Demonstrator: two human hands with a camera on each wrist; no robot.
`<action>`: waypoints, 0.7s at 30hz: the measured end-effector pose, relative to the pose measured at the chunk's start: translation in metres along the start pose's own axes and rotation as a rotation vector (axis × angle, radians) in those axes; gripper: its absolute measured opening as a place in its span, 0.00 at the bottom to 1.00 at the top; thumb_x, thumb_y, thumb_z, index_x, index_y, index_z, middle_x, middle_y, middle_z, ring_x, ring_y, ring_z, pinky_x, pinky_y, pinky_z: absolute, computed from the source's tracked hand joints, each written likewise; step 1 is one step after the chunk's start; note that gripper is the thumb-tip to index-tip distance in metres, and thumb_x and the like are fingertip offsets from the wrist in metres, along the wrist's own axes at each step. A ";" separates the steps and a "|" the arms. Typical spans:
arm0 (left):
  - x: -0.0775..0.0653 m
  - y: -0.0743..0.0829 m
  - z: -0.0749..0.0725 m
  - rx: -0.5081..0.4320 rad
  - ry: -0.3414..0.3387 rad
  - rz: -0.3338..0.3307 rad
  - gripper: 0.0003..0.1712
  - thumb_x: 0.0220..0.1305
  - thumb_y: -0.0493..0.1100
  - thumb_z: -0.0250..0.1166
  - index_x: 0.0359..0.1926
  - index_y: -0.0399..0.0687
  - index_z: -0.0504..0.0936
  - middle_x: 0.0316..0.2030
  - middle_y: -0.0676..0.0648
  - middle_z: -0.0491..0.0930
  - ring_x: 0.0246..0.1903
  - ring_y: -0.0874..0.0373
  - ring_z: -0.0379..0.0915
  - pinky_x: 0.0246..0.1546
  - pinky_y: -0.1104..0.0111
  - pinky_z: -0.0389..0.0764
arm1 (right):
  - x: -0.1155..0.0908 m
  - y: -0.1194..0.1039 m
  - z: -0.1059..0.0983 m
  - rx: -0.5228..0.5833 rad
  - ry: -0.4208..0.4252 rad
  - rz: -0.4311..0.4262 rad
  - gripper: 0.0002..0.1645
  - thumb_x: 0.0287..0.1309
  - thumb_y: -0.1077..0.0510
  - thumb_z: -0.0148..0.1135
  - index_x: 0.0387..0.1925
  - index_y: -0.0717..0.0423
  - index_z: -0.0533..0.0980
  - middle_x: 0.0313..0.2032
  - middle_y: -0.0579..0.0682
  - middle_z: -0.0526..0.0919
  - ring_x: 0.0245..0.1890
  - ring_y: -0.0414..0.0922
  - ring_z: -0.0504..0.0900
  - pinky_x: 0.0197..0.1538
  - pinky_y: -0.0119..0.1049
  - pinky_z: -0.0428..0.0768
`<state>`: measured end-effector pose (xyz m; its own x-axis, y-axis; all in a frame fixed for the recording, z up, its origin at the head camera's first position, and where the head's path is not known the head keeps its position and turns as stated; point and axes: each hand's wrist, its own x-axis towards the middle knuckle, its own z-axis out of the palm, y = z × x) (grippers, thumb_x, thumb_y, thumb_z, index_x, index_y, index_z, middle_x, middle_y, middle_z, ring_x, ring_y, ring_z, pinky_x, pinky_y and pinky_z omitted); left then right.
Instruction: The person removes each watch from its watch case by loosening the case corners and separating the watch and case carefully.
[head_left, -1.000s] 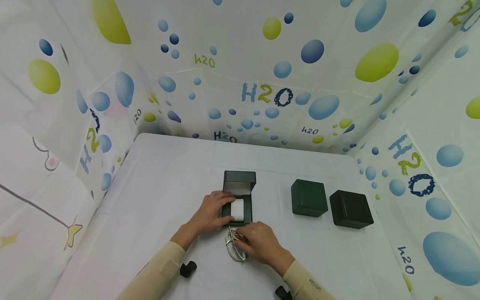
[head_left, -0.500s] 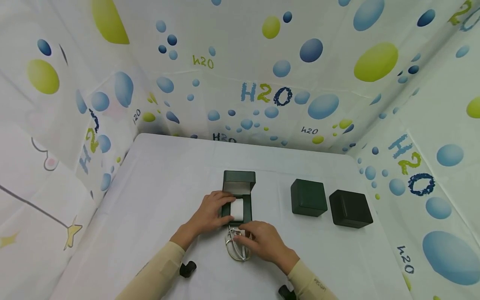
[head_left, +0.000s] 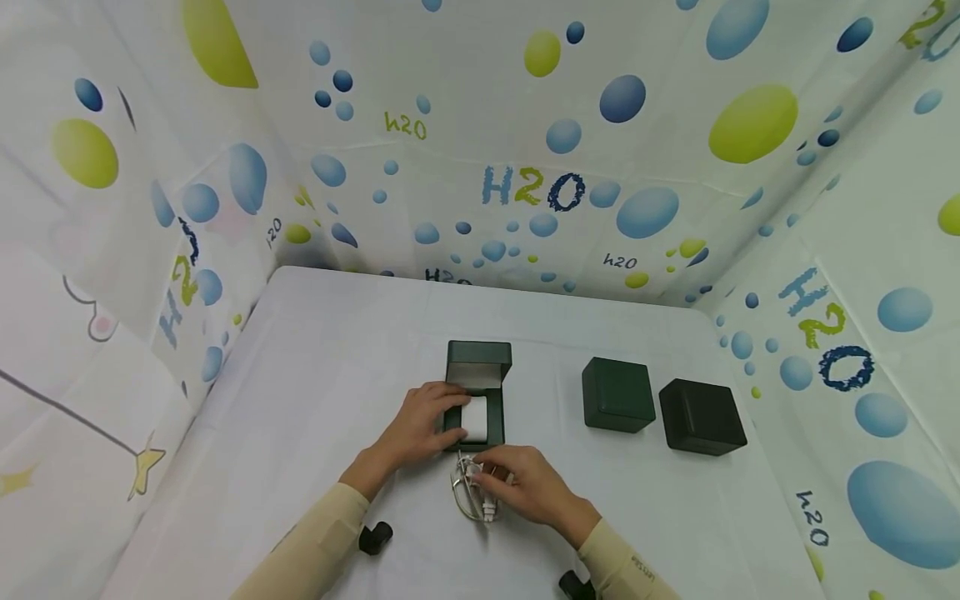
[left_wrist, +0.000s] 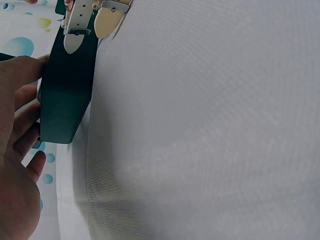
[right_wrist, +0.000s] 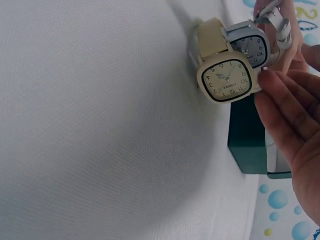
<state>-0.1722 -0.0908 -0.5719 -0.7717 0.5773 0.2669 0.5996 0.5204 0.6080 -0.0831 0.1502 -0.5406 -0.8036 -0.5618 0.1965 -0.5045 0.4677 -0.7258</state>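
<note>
An open dark green watch box (head_left: 480, 353) stands mid-table with a white cushion (head_left: 475, 419) inside. My left hand (head_left: 420, 427) grips the left wall of this box. Just in front of it lie watches (head_left: 467, 497), over which my right hand (head_left: 531, 490) pinches a watch with a white strap (left_wrist: 77, 22). A cream watch (right_wrist: 226, 77) shows its square face below the right fingertips in the right wrist view; a silver-grey watch face (right_wrist: 256, 49) sits right behind it. The fingers partly hide the held watch.
Two closed boxes, one dark green (head_left: 618, 395) and one black (head_left: 702, 417), stand to the right on the white-covered table (head_left: 360, 325). Curtains printed with bubbles (head_left: 565, 136) rise behind and at both sides.
My right hand has shifted slightly right and back, and a white strap end now hangs below its fingers. The left hand and the box have stayed in place.
</note>
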 end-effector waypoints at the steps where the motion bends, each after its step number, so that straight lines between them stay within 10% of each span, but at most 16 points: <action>1: 0.000 0.001 0.000 0.003 0.001 0.003 0.29 0.63 0.49 0.76 0.63 0.46 0.83 0.63 0.45 0.81 0.66 0.46 0.72 0.60 0.44 0.72 | 0.000 0.000 -0.001 -0.017 0.013 -0.007 0.13 0.70 0.54 0.67 0.51 0.56 0.85 0.39 0.42 0.89 0.35 0.29 0.83 0.38 0.23 0.83; 11: 0.000 0.004 0.000 0.070 -0.030 0.017 0.28 0.68 0.49 0.71 0.65 0.44 0.82 0.62 0.40 0.76 0.63 0.40 0.68 0.60 0.42 0.70 | 0.009 0.011 -0.003 -0.187 0.174 -0.072 0.13 0.70 0.57 0.67 0.52 0.57 0.84 0.49 0.47 0.86 0.44 0.38 0.83 0.42 0.30 0.84; 21: 0.006 0.004 -0.010 0.040 0.321 0.018 0.29 0.66 0.47 0.74 0.63 0.41 0.76 0.44 0.44 0.78 0.43 0.50 0.73 0.42 0.58 0.75 | 0.012 0.021 0.000 -0.313 0.224 -0.086 0.26 0.69 0.57 0.68 0.64 0.63 0.78 0.62 0.54 0.82 0.61 0.50 0.79 0.60 0.47 0.81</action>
<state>-0.1769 -0.0911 -0.5608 -0.7844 0.3622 0.5035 0.6169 0.5398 0.5728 -0.1035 0.1531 -0.5530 -0.7859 -0.4615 0.4116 -0.6170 0.6307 -0.4707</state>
